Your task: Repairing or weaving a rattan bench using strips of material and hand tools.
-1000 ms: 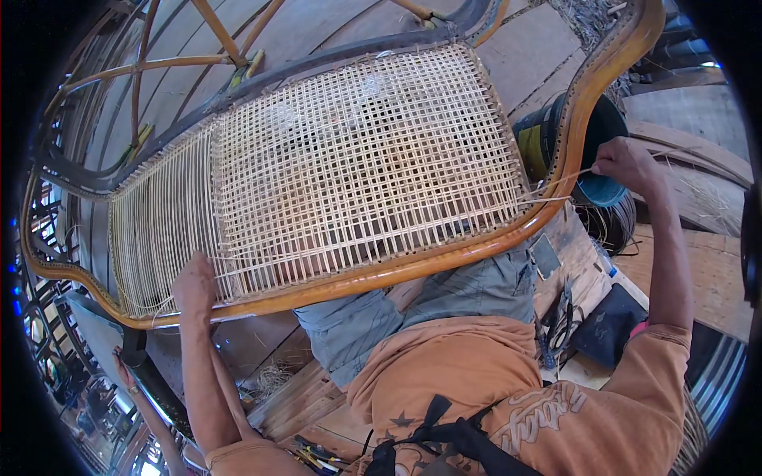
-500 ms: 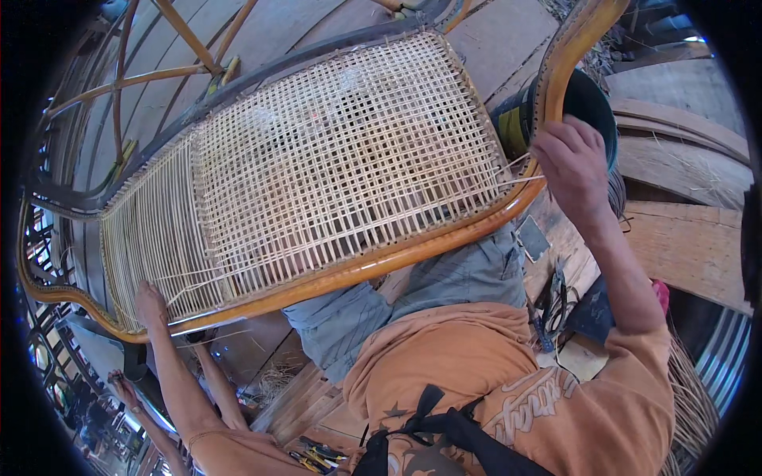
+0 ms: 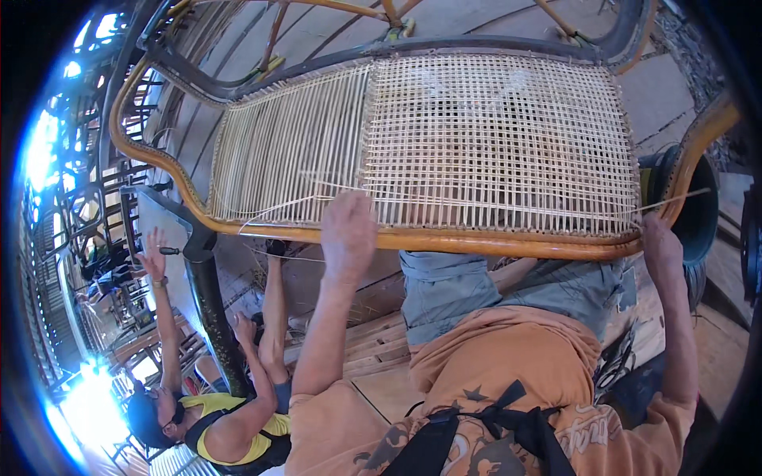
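Across my lap lies a bent rattan chair frame with a panel of woven pale cane. The right part is an open square weave; on the left, strands run mostly one way. My left hand is closed over the near edge, by the border between the two parts. A loose cane strand runs from its fingers toward the left. At the near right corner my right hand has its fingers closed, pinching where a strand end sticks out over the rail; the fingertips are partly hidden.
A dark green bucket stands behind the frame's right end. On the left, a co-worker in a yellow top has one hand raised beside a dark curved post. More rattan framework stretches along the far side.
My view has swung left, bringing the co-worker into sight. My left hand has moved right along the near rail. My right hand has come down from the upright curve to the near corner.
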Demonstrator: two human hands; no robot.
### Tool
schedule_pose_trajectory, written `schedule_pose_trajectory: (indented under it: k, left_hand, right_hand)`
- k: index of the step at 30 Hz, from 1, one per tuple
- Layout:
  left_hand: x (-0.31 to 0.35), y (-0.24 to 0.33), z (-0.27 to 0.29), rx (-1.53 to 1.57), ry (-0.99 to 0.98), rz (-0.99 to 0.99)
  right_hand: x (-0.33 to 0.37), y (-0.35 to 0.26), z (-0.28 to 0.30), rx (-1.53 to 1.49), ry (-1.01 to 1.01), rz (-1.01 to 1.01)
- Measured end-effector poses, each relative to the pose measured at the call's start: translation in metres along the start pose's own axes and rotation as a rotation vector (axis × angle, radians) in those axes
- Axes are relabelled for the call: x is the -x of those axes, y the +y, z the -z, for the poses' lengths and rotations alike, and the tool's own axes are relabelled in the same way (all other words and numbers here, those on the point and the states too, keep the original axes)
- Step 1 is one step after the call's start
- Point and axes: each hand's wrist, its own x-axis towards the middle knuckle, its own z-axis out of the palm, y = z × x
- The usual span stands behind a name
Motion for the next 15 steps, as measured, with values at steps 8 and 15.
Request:
schedule_pose_trajectory:
  k: [8, 15]
  left_hand:
    - [0.002, 0.016, -0.031, 0.109, 0.036, -0.087]
    - [-0.005, 0.024, -0.022, 0.044, 0.077, -0.153]
  right_hand:
    - [0.013, 0.034, 0.020, -0.275, -0.002, -0.082]
    - [0.065, 0.092, 0.056, -0.352, -0.210, -0.254]
